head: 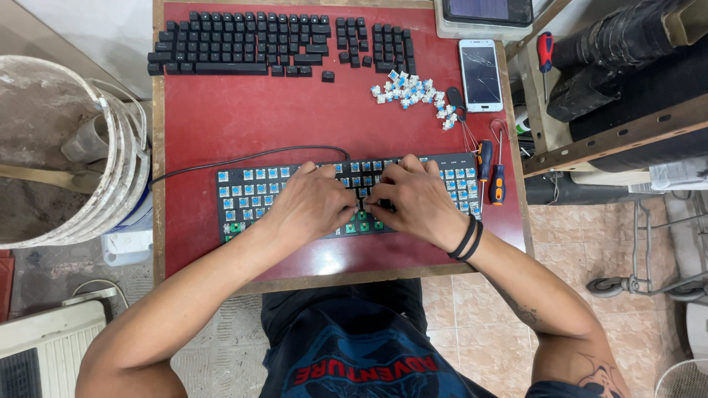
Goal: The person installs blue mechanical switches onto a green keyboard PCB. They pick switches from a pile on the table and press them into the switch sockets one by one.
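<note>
A black keyboard frame (pixel 251 197) with its keycaps off lies near the front of a small red table (pixel 243 121), showing rows of blue switches. My left hand (pixel 313 203) and my right hand (pixel 414 199) rest side by side on its middle, fingertips pinched together over one switch; what they grip is hidden. A black cable (pixel 243 158) runs from the keyboard to the left. The removed black keycaps (pixel 243 40) are laid out in keyboard order at the table's far side. A heap of loose blue-and-white switches (pixel 409 90) lies beyond my right hand.
A cracked smartphone (pixel 480 74) lies at the far right, with wire pullers and two orange-handled screwdrivers (pixel 493 173) by the keyboard's right end. A dirty bucket (pixel 63 147) stands left of the table. A cluttered rack (pixel 619 88) stands on the right.
</note>
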